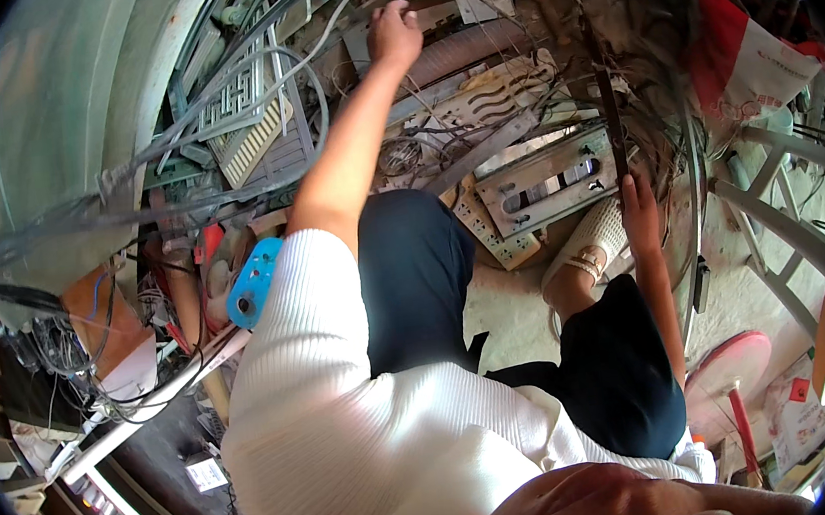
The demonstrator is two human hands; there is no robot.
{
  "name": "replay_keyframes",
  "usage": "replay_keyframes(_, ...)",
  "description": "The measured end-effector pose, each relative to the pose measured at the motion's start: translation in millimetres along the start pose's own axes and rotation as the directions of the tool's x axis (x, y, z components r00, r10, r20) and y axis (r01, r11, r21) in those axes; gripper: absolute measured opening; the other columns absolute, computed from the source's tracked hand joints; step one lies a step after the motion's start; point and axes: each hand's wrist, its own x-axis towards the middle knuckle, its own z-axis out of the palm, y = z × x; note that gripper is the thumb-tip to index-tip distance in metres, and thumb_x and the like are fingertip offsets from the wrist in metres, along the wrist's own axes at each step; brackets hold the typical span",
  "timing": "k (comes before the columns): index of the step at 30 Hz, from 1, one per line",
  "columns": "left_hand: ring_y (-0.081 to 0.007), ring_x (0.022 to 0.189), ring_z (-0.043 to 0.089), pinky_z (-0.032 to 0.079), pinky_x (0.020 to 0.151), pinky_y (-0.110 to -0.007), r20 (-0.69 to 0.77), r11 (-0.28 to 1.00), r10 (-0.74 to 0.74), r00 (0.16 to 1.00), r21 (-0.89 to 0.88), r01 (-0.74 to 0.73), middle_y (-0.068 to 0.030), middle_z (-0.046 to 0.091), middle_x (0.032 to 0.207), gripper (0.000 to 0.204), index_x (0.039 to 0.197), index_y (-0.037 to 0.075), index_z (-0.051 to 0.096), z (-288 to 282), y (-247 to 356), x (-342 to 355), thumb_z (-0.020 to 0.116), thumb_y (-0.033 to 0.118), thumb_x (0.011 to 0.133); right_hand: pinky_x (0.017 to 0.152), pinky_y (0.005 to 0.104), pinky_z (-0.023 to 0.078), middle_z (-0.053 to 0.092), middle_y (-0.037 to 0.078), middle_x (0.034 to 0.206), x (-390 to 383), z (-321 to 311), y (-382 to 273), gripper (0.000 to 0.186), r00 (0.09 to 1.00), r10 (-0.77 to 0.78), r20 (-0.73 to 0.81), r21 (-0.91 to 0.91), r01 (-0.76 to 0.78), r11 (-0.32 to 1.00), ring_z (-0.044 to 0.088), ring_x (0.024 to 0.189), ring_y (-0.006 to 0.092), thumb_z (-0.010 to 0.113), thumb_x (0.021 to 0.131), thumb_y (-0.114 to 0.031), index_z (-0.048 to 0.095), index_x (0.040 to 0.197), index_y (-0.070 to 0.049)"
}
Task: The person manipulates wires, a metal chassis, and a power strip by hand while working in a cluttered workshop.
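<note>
**Hands deep in a scrap heap**

Left hand (pixel 393 33) reaches far up into the pile, arm stretched out from a white ribbed sleeve (pixel 314 368). Its fingers curl over the edge of a dark metal strip (pixel 431 1) at the top of the heap, just above a ribbed grey hose (pixel 471 47); the grip looks closed on that strip, though the fingertips are hidden behind it.

Right hand (pixel 640 208) sits lower, to the right, beside a sandalled foot (pixel 588 249). Its fingers point up and close around a thin dark bar (pixel 612 126) that rises through a tangle of wires (pixel 650 82). Just left of that hand lies a slotted metal plate (pixel 550 183), tilted, with a perforated bracket (pixel 485 225) under its lower corner.

Nothing in the heap is sorted into a bin or box that I can make out; the parts lie loose on one another. A white grille (pixel 253 123) leans at the left of the pile, with grey cables (pixel 216 107) looping over it. A blue plastic part (pixel 254 279) rests near the left elbow. At the far right, a red and white sack (pixel 749 61) lies against the heap; what it holds cannot be seen. A round pink stool (pixel 731 370) stands near the right knee.
</note>
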Motion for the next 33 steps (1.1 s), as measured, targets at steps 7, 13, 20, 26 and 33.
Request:
replay_keyframes(7,-0.0375,0.111,0.049,0.042,0.094,-0.045,0.049,0.909,0.167,0.985,0.379,-0.173,-0.0175,0.052,0.123,0.044,0.126,0.007,0.051,40,-41,86,0.057,0.007,0.082,0.074,0.0282,0.046,0.060,0.008,0.096,-38,-10,-22,0.038,0.998,0.020,-0.062,-0.039,-0.022,0.999,0.056,0.079,0.0136,0.046,0.098,-0.025,0.050,0.124,0.002)
replay_keyframes(13,-0.0343,0.113,0.054,0.047,0.092,-0.044,0.206,0.791,-0.043,0.978,0.604,-0.093,-0.0168,0.057,0.121,0.030,0.119,0.006,0.055,67,-36,125,0.045,0.009,0.091,0.081,0.0295,0.047,0.060,0.013,0.109,-68,-35,-9,0.037,0.993,0.053,-0.107,-0.080,-0.062,0.995,0.057,0.091,0.0166,0.047,0.097,-0.019,0.047,0.127,0.003)
replay_keyframes(20,-0.0326,0.111,0.057,0.050,0.087,-0.045,0.222,0.660,-0.101,0.970,0.744,-0.102,-0.0156,0.058,0.122,0.027,0.113,0.009,0.063,67,-36,136,0.045,0.012,0.092,0.092,0.0317,0.043,0.057,0.017,0.119,-92,-59,-3,0.037,0.986,0.106,-0.130,-0.124,-0.122,0.985,0.055,0.110,0.0225,0.048,0.097,-0.018,0.047,0.127,0.003)
replay_keyframes(26,-0.0322,0.098,0.064,0.054,0.077,-0.044,0.306,0.607,-0.069,0.950,0.769,-0.203,-0.0148,0.065,0.109,0.023,0.099,0.009,0.071,63,-31,148,0.052,0.008,0.086,0.085,0.0303,0.046,0.057,0.017,0.119,-103,-70,2,0.037,0.978,0.145,-0.147,-0.103,-0.161,0.982,0.056,0.100,0.0201,0.047,0.097,-0.018,0.047,0.127,0.004)
replay_keyframes(33,-0.0311,0.074,0.069,0.055,0.058,-0.047,0.219,0.469,0.338,0.915,0.804,-0.365,-0.0170,0.067,0.089,0.017,0.095,0.004,0.063,76,-83,132,0.057,0.012,0.081,0.086,0.0317,0.047,0.056,0.017,0.121,-112,-87,8,0.037,0.978,0.188,-0.086,-0.210,-0.202,0.956,0.056,0.108,0.0231,0.047,0.097,-0.019,0.047,0.127,0.003)
